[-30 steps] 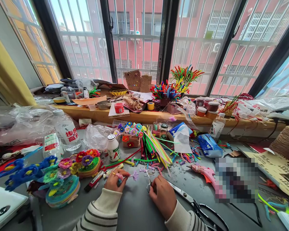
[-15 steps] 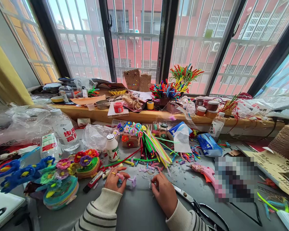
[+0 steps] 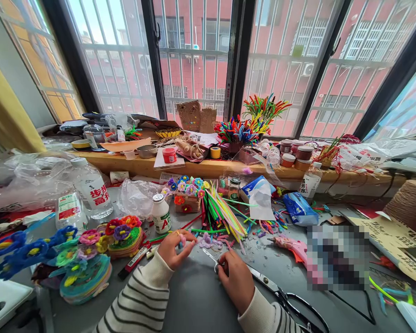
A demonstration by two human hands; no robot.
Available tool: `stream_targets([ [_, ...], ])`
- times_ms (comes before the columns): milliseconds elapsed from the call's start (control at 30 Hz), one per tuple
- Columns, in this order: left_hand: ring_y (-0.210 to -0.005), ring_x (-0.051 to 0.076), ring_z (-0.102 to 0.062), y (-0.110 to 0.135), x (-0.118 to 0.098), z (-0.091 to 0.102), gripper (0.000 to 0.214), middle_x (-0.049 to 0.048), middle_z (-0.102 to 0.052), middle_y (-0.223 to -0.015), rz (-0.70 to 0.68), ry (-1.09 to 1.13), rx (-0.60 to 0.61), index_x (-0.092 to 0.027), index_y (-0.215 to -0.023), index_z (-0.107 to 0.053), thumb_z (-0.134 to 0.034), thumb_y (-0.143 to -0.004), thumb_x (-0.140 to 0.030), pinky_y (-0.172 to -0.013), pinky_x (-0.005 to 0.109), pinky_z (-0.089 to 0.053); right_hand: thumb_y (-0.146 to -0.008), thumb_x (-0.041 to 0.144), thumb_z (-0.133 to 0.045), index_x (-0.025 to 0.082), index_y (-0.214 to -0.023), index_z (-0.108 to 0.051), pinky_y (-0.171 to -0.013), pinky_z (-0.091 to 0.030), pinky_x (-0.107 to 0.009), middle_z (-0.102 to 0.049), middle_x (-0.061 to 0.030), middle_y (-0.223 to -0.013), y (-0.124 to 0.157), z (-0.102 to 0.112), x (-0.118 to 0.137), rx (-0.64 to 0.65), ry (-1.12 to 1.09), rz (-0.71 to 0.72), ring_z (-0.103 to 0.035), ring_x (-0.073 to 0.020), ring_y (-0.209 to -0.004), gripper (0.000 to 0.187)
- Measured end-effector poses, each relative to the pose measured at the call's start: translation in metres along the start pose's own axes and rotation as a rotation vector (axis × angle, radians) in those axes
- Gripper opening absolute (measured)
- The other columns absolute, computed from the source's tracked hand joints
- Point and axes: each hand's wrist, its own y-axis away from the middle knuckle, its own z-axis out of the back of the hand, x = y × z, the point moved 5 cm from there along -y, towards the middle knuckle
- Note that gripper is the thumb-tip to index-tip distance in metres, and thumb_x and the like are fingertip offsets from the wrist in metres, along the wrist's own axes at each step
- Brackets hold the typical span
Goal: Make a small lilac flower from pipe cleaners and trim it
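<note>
At the near edge of the desk (image 3: 194,305), the left hand (image 3: 175,249) pinches a pink pipe-cleaner piece (image 3: 182,239), and the right hand (image 3: 234,277) grips small scissors (image 3: 210,257). Blades that close could nick the left hand, or the piece could drop among the loose pipe cleaners (image 3: 223,213).

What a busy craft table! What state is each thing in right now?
left hand, pinching a pink pipe-cleaner piece.
right hand, gripping small scissors.
large scissors, lying shut on the table.
white bottle, upright, capped.
glue gun, lying on its side.
tissue pack, open, a tissue sticking out.
</note>
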Motion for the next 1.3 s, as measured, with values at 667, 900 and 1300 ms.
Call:
stream_targets([
  [667,-0.062,0.019,-0.051,-0.007,0.035,-0.023,0.016,0.0066,-0.058,-0.063,-0.201,-0.760,0.022,-0.015,-0.055,-0.056,-0.045,-0.065,-0.011,-0.052,0.030,-0.040,-0.065,0.010,-0.052,0.017,-0.064,-0.051,-0.059,-0.040,-0.024,-0.054,-0.0019,-0.068,0.003,-0.004,0.003,0.043,0.101,0.048,-0.052,-0.0158,-0.065,0.007],
  [900,-0.066,0.015,-0.050,-0.009,0.020,-0.006,0.018,0.0056,-0.056,-0.070,-0.327,-0.651,-0.114,-0.013,-0.077,-0.055,-0.038,-0.073,-0.012,-0.062,0.027,-0.044,-0.065,0.013,-0.053,0.018,-0.059,-0.050,-0.057,-0.039,-0.024,-0.054,-0.0011,-0.064,0.004,-0.007,0.003,0.046,0.153,0.059,-0.052,-0.0161,-0.063,0.008],
  [1300,-0.058,0.014,-0.051,-0.024,-0.003,-0.034,0.025,0.0057,-0.055,-0.071,-0.398,-0.666,0.025,-0.015,-0.080,-0.057,-0.032,-0.079,-0.017,-0.053,0.025,-0.042,-0.060,0.008,-0.047,0.018,-0.070,-0.046,-0.065,-0.040,-0.028,-0.049,-0.0029,-0.073,0.003,0.003,0.013,-0.051,0.041,0.098,-0.048,-0.0182,-0.073,0.014],
])
